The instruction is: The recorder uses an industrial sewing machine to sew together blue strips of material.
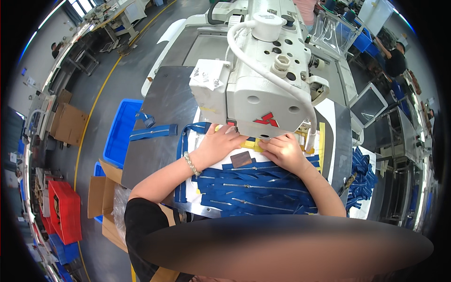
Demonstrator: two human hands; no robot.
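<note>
Beneath the head of a white sewing machine (pixel 263 108), my left hand (pixel 221 143) curls its fingers over the yellow guide plate (pixel 251 144) beside a blue zipper strip (pixel 182 155) that loops leftward. My right hand (pixel 284 151) has bent fingers pressed at the plate's right part; whatever either hand grips is hidden. Just below lies a dark rectangular plate (pixel 241 159) on many overlapping blue zippers (pixel 253 188) spread toward me.
Loose zipper pieces (pixel 153 132) lie on the grey table (pixel 159 96). Another zipper heap (pixel 359 176) is at right. Blue bins (pixel 123 134), an open cardboard box (pixel 105 197) and a red crate (pixel 63 211) stand left. Co-workers (pixel 394 58) appear at the far edges.
</note>
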